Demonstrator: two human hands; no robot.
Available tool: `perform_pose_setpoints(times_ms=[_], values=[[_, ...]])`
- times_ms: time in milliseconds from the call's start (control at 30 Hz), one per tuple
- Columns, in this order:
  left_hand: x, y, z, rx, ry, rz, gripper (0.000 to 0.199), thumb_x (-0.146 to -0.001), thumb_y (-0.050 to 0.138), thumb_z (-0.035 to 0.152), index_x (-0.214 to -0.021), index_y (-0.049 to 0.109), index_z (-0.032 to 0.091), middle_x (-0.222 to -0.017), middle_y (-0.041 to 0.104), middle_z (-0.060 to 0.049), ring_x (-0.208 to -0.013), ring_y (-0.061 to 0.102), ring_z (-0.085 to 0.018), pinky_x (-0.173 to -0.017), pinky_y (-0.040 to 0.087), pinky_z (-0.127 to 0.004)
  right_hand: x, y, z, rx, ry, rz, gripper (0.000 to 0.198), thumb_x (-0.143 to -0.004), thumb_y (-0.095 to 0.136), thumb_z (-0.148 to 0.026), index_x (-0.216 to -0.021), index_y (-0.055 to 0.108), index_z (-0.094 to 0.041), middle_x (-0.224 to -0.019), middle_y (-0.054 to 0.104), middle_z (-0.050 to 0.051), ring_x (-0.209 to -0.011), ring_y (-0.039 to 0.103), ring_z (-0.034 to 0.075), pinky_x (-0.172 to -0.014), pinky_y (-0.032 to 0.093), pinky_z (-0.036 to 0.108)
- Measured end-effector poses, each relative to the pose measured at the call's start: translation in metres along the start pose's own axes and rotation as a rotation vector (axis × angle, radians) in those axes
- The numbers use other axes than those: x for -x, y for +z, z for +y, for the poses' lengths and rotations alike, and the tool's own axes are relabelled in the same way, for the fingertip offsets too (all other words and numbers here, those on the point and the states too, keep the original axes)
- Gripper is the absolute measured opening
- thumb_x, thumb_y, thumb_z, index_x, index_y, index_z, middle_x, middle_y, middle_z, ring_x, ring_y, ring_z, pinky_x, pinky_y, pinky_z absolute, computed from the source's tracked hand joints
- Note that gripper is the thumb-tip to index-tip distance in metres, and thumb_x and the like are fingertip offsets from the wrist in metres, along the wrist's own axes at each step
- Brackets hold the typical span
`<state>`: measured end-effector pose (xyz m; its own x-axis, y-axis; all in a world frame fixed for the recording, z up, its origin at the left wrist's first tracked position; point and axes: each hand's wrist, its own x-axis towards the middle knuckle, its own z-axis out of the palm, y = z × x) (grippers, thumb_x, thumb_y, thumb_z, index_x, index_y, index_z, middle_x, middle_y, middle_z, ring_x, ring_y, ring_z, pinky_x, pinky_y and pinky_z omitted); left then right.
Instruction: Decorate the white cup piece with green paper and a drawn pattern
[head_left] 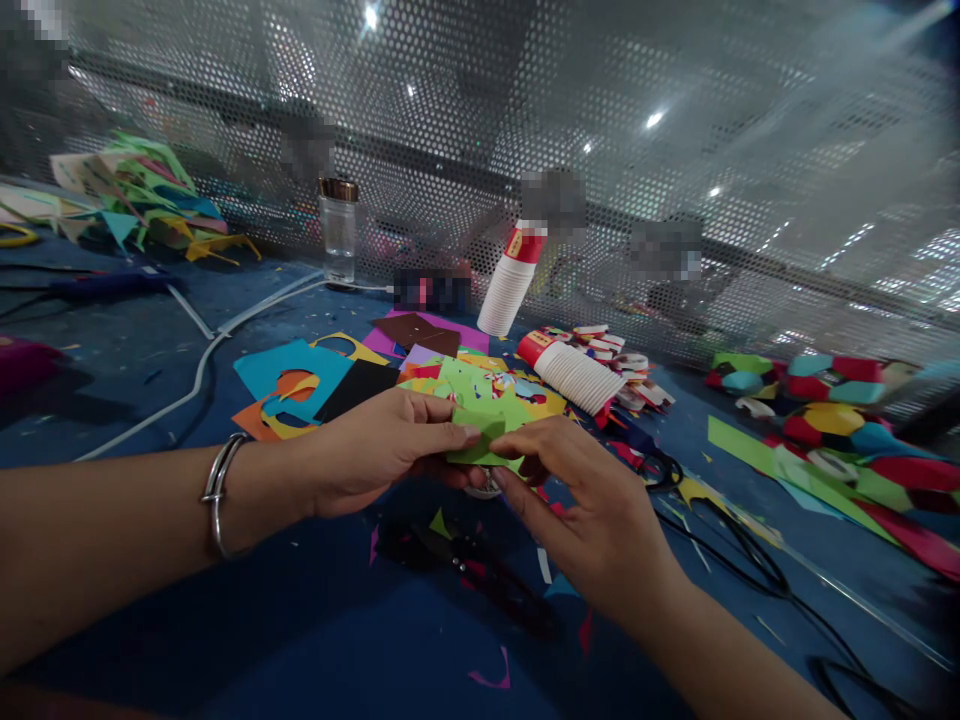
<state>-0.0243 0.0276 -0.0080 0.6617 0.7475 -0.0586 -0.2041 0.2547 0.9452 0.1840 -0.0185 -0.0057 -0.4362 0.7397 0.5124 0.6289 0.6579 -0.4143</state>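
Observation:
A piece of light green paper (480, 432) is up in front of me above the blue table. My left hand (390, 445) pinches it, thumb on top and fingers beneath. From the other side, my right hand (577, 490) closes thumb and index finger at the paper's right edge. Just under the paper shows part of a small white round object (486, 488), mostly hidden by my fingers. Dark-handled scissors (461, 565) lie on the table below my hands. Behind the green paper spreads a pile of coloured sheets and scraps, with a blue sheet (277, 365) and a black sheet (352, 390).
One stack of paper cups (510, 285) leans upright; another stack (574, 372) lies on its side. A clear bottle (340, 235) stands by the perforated metal screen (450, 120). Black cable (750, 550) and patchwork paper pieces (836, 380) are at right, a white cable (202, 370) at left.

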Motion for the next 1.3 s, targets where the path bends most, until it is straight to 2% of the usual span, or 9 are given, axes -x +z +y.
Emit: perform_pose_setpoints(times_ms=[133,300,500,600,733,900,1033,1300], values=[[0.0013,-0.0007,0.0002,-0.064,-0.008,-0.005,0.014,-0.086,0.07,0.024,-0.093,0.077,0.013,-0.083,0.073,-0.003,-0.076,0.068,-0.01,-0.07,0.052,-0.019,-0.0003,-0.0003,0.0001,-0.027,0.013,0.009,0.011,-0.097,0.058,-0.017,-0.101,0.067,-0.02,-0.094,0.065,0.003,-0.087,0.06,0.018,-0.078,0.048,0.032],[0.0029,0.0019,-0.0001,-0.211,-0.029,0.002,0.018,-0.086,0.062,0.024,-0.087,0.077,0.015,-0.078,0.076,-0.003,-0.072,0.07,-0.013,-0.067,0.055,-0.021,0.0007,-0.0002,-0.0008,-0.056,0.117,-0.015,0.009,-0.097,0.058,-0.02,-0.093,0.066,-0.02,-0.085,0.063,0.001,-0.078,0.059,0.016,-0.072,0.046,0.031],[0.0028,0.0043,-0.0019,-0.211,-0.053,-0.008,0.022,-0.082,0.053,0.021,-0.074,0.073,0.015,-0.076,0.075,-0.003,-0.069,0.072,-0.015,-0.069,0.058,-0.026,0.0006,-0.0015,-0.0016,-0.063,0.191,-0.028,0.01,-0.096,0.057,-0.023,-0.088,0.064,-0.02,-0.081,0.062,0.0,-0.074,0.058,0.016,-0.069,0.045,0.031],[0.0046,0.0036,-0.0016,-0.21,-0.029,-0.022,0.024,-0.082,0.053,0.025,-0.07,0.07,0.015,-0.078,0.075,-0.005,-0.072,0.073,-0.018,-0.071,0.059,-0.029,0.0002,-0.0019,-0.0022,-0.062,0.203,-0.034,0.011,-0.095,0.056,-0.023,-0.087,0.063,-0.02,-0.08,0.062,0.0,-0.072,0.057,0.016,-0.068,0.044,0.031],[0.0079,0.0031,0.0012,-0.291,-0.007,-0.057,0.023,-0.085,0.062,0.034,-0.079,0.073,0.015,-0.077,0.075,-0.005,-0.075,0.073,-0.018,-0.072,0.059,-0.028,0.0008,-0.002,-0.0031,-0.061,0.207,-0.032,0.011,-0.095,0.057,-0.023,-0.086,0.062,-0.02,-0.079,0.062,0.001,-0.072,0.057,0.016,-0.067,0.043,0.031],[0.0097,0.0034,0.002,-0.468,0.02,-0.068,0.016,-0.087,0.067,0.031,-0.09,0.074,0.016,-0.08,0.074,-0.001,-0.076,0.07,-0.012,-0.07,0.055,-0.021,0.0011,-0.0021,-0.0047,-0.056,0.204,-0.028,0.012,-0.095,0.057,-0.025,-0.085,0.061,-0.02,-0.079,0.062,0.001,-0.073,0.057,0.017,-0.068,0.043,0.032],[0.0079,0.0027,-0.0007,-0.452,0.016,-0.056,0.017,-0.091,0.063,0.029,-0.093,0.074,0.016,-0.087,0.075,-0.001,-0.079,0.072,-0.013,-0.071,0.057,-0.021,0.0007,-0.0022,-0.005,-0.078,0.212,-0.039,0.011,-0.095,0.057,-0.024,-0.085,0.061,-0.02,-0.079,0.061,0.0,-0.072,0.057,0.016,-0.067,0.044,0.031],[0.0062,0.0009,-0.0011,-0.452,0.001,-0.044,0.02,-0.091,0.063,0.031,-0.093,0.074,0.015,-0.081,0.076,-0.001,-0.074,0.072,-0.012,-0.069,0.058,-0.021,0.0005,-0.0015,-0.0038,-0.053,0.215,-0.036,0.011,-0.094,0.058,-0.024,-0.084,0.061,-0.02,-0.078,0.06,0.0,-0.072,0.056,0.016,-0.067,0.044,0.032]])
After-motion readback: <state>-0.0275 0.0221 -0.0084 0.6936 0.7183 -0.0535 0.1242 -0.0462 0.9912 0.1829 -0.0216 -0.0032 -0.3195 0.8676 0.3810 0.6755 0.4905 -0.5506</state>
